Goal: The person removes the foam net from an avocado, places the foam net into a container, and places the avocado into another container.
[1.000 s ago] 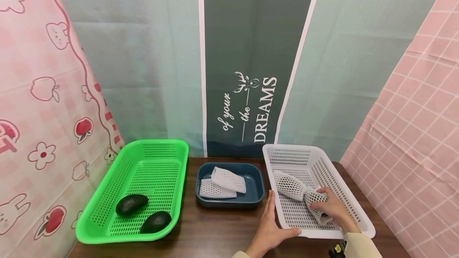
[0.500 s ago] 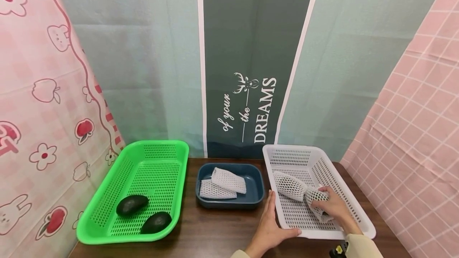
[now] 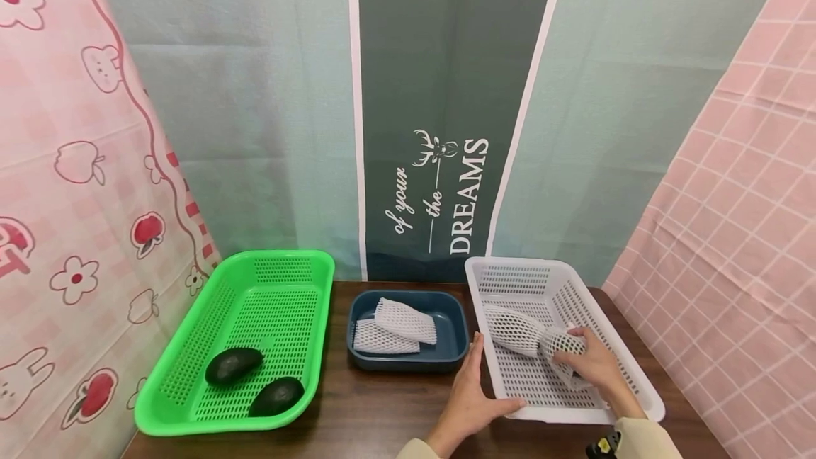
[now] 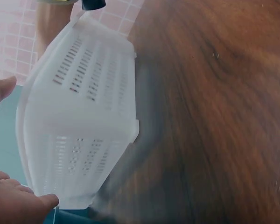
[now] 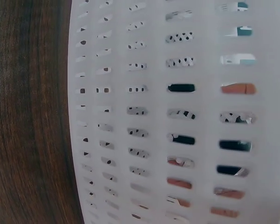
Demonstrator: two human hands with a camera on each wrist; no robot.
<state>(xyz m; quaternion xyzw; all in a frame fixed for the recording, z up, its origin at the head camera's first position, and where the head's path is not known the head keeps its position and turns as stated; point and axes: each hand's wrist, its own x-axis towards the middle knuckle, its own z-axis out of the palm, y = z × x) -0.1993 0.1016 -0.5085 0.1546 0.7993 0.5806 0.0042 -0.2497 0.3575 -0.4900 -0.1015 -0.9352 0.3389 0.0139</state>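
Observation:
In the head view my right hand (image 3: 602,367) reaches into the white basket (image 3: 561,414) and grips a dark avocado in a white foam net sleeve (image 3: 564,344). Through the slots of the basket wall (image 5: 205,121), the right wrist view shows parts of the netting, the dark fruit and the fingers. A second foam net sleeve (image 3: 513,331) lies beside it, at the basket's left. My left hand (image 3: 470,397) is at the basket's front left corner, fingers straight and thumb spread near the front rim. In the left wrist view, its fingers (image 4: 18,200) overlap the lower rim.
A blue tray (image 3: 454,353) with two flat foam net sleeves (image 3: 406,321) stands in the middle. At left, a green basket (image 3: 321,317) holds two dark avocados (image 3: 234,366). All stand on a brown wooden table (image 3: 376,416), with curtains (image 3: 274,126) behind and pink cloths on both sides.
My left hand has shifted slightly left, its thumb drawing back along the front rim. My right hand keeps its grip, and the netted avocado's upper end has tipped up a little.

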